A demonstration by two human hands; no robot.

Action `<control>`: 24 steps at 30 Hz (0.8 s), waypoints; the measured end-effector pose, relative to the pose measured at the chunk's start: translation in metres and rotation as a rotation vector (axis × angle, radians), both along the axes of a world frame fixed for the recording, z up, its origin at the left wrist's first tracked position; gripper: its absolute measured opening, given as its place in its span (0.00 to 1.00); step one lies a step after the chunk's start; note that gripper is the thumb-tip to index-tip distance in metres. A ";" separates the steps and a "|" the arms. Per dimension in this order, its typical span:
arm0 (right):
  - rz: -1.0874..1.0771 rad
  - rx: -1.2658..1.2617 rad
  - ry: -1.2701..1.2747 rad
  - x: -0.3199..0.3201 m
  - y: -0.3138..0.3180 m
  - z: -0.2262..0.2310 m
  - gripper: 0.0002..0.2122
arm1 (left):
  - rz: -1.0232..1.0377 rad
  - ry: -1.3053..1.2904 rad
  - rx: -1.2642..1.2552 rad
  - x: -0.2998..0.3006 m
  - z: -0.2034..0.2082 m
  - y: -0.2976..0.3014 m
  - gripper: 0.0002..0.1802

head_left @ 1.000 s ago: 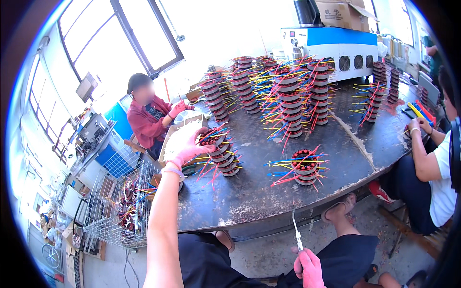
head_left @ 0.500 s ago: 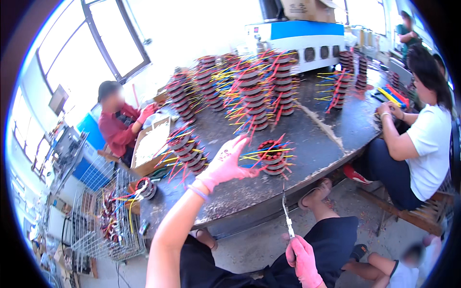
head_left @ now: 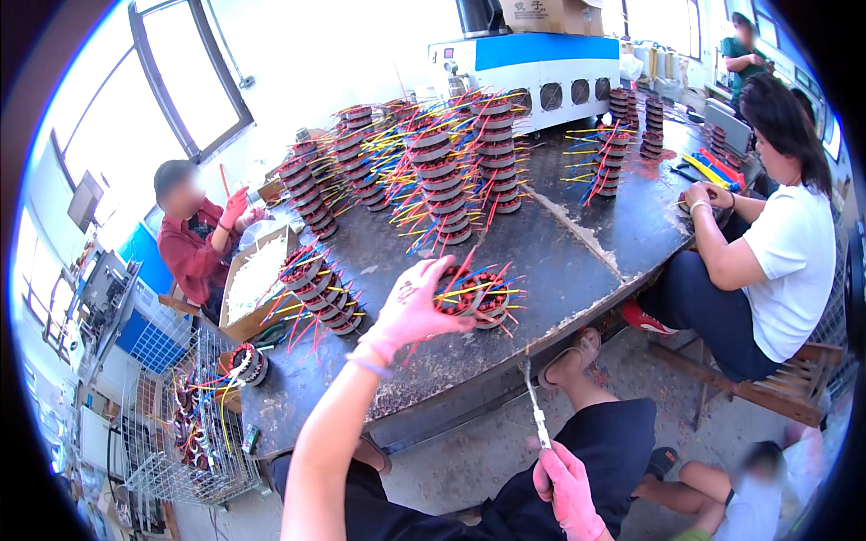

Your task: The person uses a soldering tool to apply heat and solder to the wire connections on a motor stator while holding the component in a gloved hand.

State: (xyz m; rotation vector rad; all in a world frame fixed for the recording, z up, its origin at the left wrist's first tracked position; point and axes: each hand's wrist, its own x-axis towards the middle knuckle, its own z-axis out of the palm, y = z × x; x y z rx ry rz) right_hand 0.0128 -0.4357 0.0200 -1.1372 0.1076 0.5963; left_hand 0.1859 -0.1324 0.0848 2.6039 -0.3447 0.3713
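Note:
My left hand [head_left: 408, 308], in a pink glove, has its thumb and fingers closed round a motor stator [head_left: 447, 296] with red, yellow and blue wire leads. Close beside it on the table stands another wired stator [head_left: 492, 312], partly overlapped by the held one. Low in the view, near my lap, my right hand [head_left: 570, 491], also in pink, grips a slim tool [head_left: 540, 419]. That tool has a dark thin tip, a whitish collar and a handle mostly hidden in my fingers; its exact kind is unclear. Its tip points up toward the table's front edge.
Tall stacks of wired stators [head_left: 442, 185] stand farther back, with a leaning stack [head_left: 320, 290] at left. A single stator [head_left: 247, 364] lies near a wire basket [head_left: 185, 451]. Co-workers sit left [head_left: 194, 239] and right [head_left: 785, 243]. A blue-white machine [head_left: 546, 56] stands behind.
My left hand was open beside the small stator stack; now it has closed on a stator, which sits left of the other. The view has shifted, and my right hand keeps its tool.

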 end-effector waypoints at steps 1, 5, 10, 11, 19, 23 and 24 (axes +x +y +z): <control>0.032 0.006 0.014 -0.002 0.001 -0.002 0.17 | 0.001 0.022 -0.011 -0.019 0.008 0.005 0.56; 0.182 0.005 0.026 -0.013 0.023 -0.013 0.19 | 0.097 0.054 0.096 -0.096 -0.002 0.049 0.57; 0.383 -0.111 0.013 -0.026 0.065 -0.017 0.18 | 0.272 0.183 0.081 -0.174 -0.045 0.106 0.55; 0.414 -0.120 0.051 -0.031 0.071 -0.019 0.18 | 0.289 0.160 0.082 -0.183 -0.055 0.112 0.54; 0.478 -0.208 0.075 -0.035 0.099 -0.032 0.16 | 0.244 0.099 0.075 -0.194 -0.086 0.127 0.55; 0.505 -0.301 0.026 -0.038 0.103 -0.039 0.16 | 0.232 0.151 0.036 -0.199 -0.085 0.134 0.53; 0.518 -0.326 0.003 -0.038 0.104 -0.038 0.16 | 0.236 0.144 0.027 -0.199 -0.082 0.133 0.52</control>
